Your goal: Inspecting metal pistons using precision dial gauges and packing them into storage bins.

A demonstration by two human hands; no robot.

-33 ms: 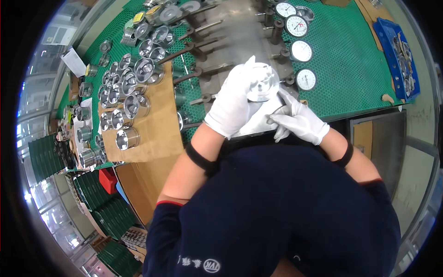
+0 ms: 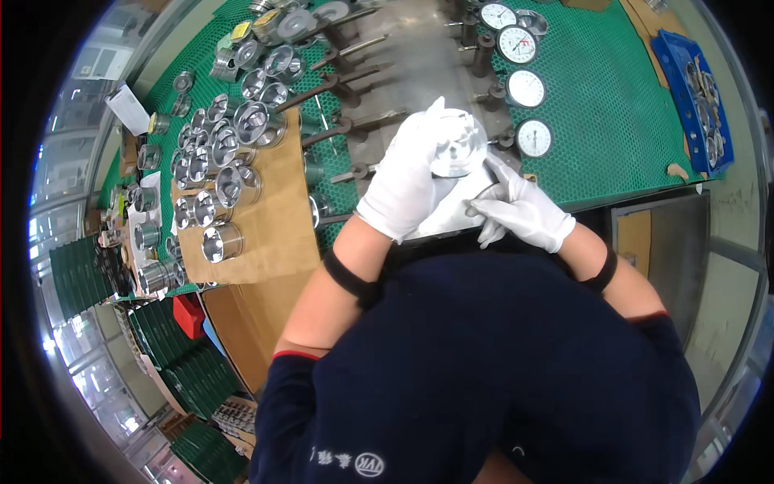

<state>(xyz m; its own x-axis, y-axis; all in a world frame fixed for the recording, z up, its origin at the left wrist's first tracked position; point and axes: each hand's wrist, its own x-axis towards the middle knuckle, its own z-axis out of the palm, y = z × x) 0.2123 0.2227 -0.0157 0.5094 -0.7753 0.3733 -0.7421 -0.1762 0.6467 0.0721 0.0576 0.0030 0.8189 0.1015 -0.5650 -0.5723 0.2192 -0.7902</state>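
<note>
Left hand [image 2: 407, 181], white-gloved, closed around a round metal part [image 2: 457, 145], held above the bench edge in front of the torso. Right hand [image 2: 522, 211], also gloved, fingers curled together just below the part; whether pinching anything cannot be told. More metal cups [image 2: 222, 181] on cardboard [image 2: 278, 222] at left; dial gauges [image 2: 526, 89] on the green mat [image 2: 613, 121] beyond.

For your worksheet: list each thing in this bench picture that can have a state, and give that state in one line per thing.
Left hand: gloved, gripping the shiny metal part.
Shiny metal part: held up off the bench.
Right hand: gloved, fingers at a small dark tool.
Metal cups: standing on cardboard, open ends up.
Dial gauges: faces up.
</note>
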